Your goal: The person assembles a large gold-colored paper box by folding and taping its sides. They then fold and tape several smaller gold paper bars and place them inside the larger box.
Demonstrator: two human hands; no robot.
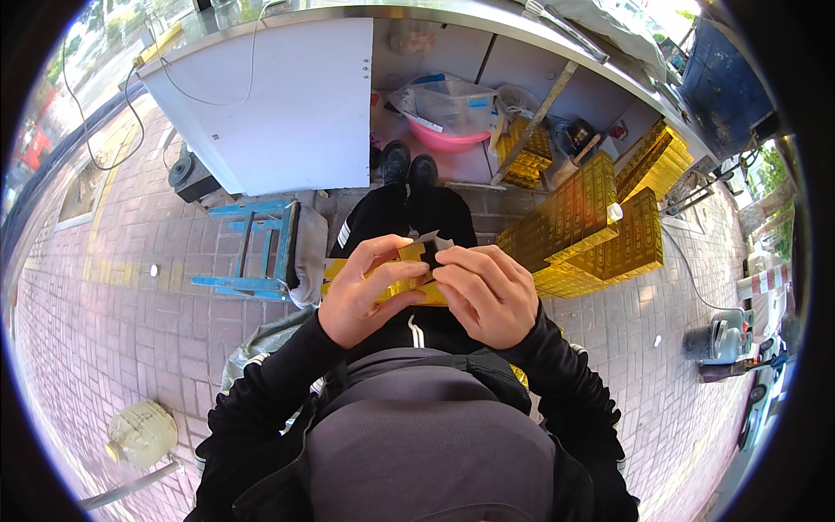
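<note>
Above my lap, my left hand (358,300) grips a small gold cardboard box (410,253) between thumb and fingers. A pale flap stands up at the box's far end, and a dark patch shows beside it; whether that is the inside or something in it, I cannot make out. My right hand (491,294) pinches the box's right side with bent fingers, its fingertips partly hiding it. Beneath both hands more gold cardboard (333,271) lies across my thighs, mostly covered.
Stacked gold cartons (565,213) stand close on my right. A blue stool frame (252,248) is at my left. Ahead, a white counter (270,104) shelters a pink basin (448,139) and another gold carton (526,150). A yellowish plastic jug (143,432) sits on the brick paving.
</note>
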